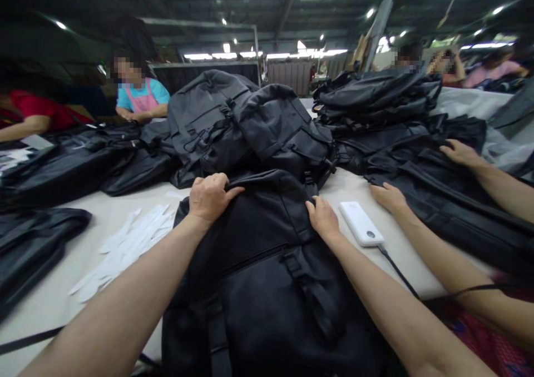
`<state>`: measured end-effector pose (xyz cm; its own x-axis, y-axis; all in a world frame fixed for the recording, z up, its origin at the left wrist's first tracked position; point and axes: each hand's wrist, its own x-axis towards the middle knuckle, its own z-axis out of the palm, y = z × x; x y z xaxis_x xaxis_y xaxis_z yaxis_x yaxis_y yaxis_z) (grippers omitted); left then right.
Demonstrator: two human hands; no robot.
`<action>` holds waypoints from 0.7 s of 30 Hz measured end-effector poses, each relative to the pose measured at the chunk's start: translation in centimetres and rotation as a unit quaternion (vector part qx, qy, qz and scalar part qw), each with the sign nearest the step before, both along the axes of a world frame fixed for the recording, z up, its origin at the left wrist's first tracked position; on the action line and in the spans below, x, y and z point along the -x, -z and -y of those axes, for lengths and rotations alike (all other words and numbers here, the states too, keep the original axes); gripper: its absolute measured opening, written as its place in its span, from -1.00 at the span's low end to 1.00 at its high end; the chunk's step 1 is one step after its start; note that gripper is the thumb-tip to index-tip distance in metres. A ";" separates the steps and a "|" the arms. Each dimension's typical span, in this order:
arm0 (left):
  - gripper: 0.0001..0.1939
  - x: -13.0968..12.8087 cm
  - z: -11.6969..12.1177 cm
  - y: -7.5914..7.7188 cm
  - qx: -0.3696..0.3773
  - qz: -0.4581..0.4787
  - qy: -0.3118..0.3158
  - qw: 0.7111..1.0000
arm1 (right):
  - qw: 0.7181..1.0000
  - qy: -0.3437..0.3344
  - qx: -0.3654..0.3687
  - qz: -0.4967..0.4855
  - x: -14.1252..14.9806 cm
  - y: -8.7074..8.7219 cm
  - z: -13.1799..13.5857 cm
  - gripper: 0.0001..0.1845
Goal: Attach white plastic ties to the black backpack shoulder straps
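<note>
A black backpack (258,227) lies in front of me, its straps, buckles and a zipped pocket facing up. My left hand (211,199) is closed on its upper left edge, with the thumb lying over the fabric. On the upper right side, my right hand (323,217) grips the same backpack, its fingertips partly hidden by the edge. Right behind the far edge stand more black backpacks (271,121), upright and leaning together.
White strips (129,243) lie loose on the pale table (92,210) at left. A white power bank (361,224) with a black cable sits at right. Beside it, a co-worker's hands (387,196) touch another black bag (450,199). Bags are stacked (375,99) behind; other people work farther back.
</note>
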<state>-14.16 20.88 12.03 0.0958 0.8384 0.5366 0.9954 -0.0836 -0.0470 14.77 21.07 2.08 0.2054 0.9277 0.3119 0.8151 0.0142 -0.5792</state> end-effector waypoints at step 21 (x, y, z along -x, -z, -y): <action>-0.20 5.3 3.0 7.3 0.035 0.197 -0.124 0.972 | 0.960 -0.172 0.096 0.200 -3.9 -0.3 5.8 -0.43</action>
<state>-19.51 17.90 4.75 -0.3159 0.8452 0.4312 0.9246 0.1722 0.3399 18.71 15.25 2.40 -0.2247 0.9673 0.1176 0.9389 0.2472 -0.2396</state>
